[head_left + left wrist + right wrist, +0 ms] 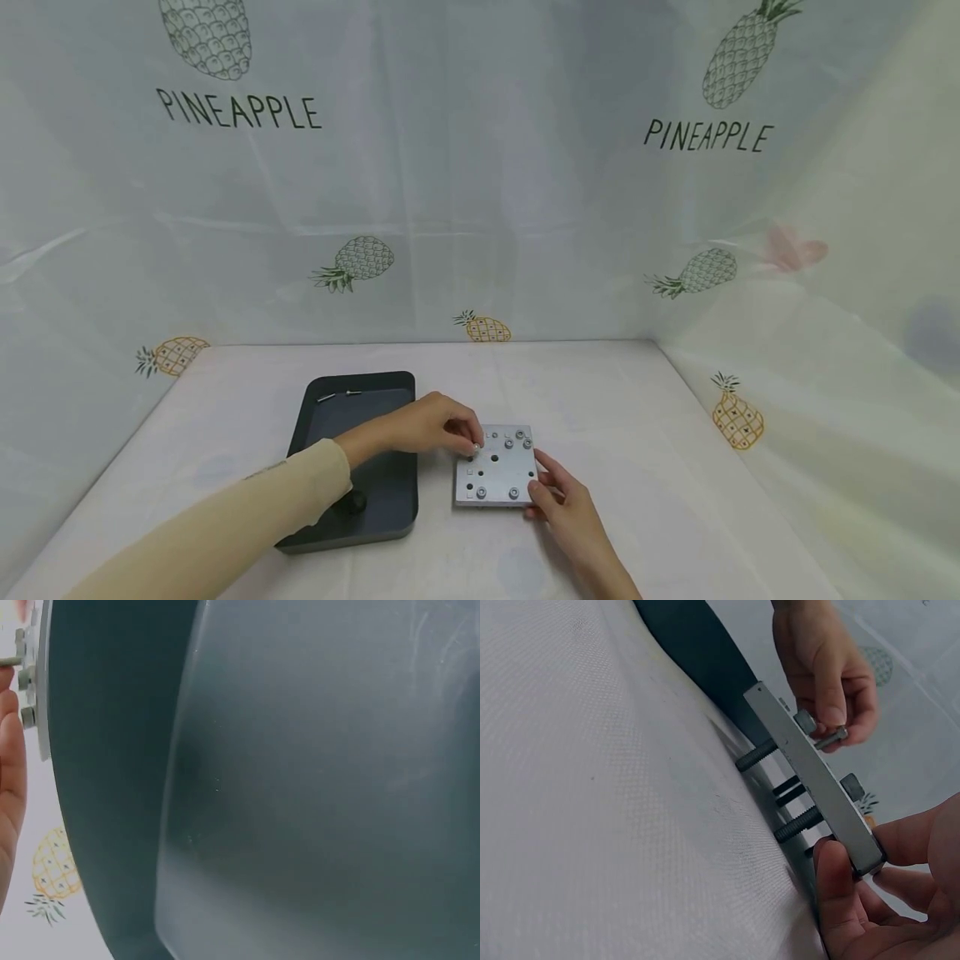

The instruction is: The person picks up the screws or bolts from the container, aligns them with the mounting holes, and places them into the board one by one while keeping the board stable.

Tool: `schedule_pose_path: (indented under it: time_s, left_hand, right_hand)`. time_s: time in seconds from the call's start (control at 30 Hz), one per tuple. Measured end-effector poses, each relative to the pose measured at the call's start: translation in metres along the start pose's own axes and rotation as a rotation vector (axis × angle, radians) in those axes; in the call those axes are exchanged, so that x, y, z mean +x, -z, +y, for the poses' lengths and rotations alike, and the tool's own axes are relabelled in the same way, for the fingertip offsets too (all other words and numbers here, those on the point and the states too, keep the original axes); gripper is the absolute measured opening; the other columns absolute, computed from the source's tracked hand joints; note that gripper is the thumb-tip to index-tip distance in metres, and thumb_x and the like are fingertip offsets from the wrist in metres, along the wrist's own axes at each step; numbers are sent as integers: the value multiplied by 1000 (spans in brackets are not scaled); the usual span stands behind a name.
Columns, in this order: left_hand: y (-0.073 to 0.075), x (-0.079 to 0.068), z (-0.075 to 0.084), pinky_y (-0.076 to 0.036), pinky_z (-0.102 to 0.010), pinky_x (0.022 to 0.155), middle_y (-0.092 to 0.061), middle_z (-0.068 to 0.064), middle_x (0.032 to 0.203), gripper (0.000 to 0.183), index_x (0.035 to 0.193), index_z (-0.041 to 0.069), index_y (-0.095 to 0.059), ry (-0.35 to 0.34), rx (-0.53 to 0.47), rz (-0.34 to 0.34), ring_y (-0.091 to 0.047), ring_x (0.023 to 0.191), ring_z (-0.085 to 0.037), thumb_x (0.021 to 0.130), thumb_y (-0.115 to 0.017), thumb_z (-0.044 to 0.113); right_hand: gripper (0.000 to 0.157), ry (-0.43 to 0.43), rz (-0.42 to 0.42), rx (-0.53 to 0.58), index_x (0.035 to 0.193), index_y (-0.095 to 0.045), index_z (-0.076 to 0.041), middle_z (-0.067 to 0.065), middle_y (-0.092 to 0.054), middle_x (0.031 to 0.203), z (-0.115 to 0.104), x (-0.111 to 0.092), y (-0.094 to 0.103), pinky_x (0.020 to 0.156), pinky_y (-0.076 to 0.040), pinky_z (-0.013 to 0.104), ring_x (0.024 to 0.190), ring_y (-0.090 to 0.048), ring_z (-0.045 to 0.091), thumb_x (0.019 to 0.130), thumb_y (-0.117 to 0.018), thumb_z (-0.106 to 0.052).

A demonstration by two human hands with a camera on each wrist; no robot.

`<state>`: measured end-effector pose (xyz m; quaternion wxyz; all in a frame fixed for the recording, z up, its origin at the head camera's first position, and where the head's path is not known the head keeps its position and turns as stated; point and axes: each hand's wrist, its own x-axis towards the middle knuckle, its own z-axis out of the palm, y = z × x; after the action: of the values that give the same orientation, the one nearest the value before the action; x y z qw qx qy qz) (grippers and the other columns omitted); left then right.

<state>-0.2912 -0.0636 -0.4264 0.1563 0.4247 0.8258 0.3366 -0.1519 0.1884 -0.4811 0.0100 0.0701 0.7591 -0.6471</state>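
A square silver metal plate [506,477] with several holes stands slightly raised on the table. Socket-head bolts sit in some holes; their threaded shanks [801,823] stick out beneath in the right wrist view. My left hand [437,423] is over the plate's left side and pinches a small bolt [832,738] by its head, between thumb and fingers. The bolt's tip is at the plate's top face; whether it is inside a hole I cannot tell. My right hand [568,510] grips the plate's near right edge, thumb and fingers on opposite faces.
Left of the plate is a dark tray [410,492], beneath my left forearm. Two small screws [327,397] lie at its far end, and a dark round thing [358,501] near its front. A white pineapple-print cloth [480,175] hangs behind the table.
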Motion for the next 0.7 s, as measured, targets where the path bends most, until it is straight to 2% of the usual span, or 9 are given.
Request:
schedule_pose_path:
  time_s: [0.33, 0.6, 0.7]
  left_hand:
    - [1, -4, -5, -53, -24, 81, -76, 17, 93, 11, 105, 24, -80, 43, -68, -24, -68, 87, -5, 96, -81, 18]
    - [0, -6, -3, -54, -23, 79, -77, 10, 96, 11, 104, 20, -81, 19, -85, -27, -68, 86, -5, 94, -82, 16]
    - [0, -6, -4, -54, -22, 77, -77, 12, 95, 11, 104, 20, -81, 16, -80, -25, -67, 85, -4, 94, -83, 16]
  right_hand:
    - [56, -2, -2, -5, 159, -47, -5, 20, -57, 126, 0, 0, 0, 78, -63, 31, 97, -68, 22, 105, -61, -4]
    - [57, 18, -11, -1, 160, -45, -3, 20, -56, 125, 1, 0, 1, 77, -63, 31, 95, -68, 21, 105, -61, -5]
    - [57, 11, -10, 1, 160, -46, -4, 20, -57, 126, 1, 1, 1, 77, -63, 31, 95, -68, 21, 105, -61, -5]
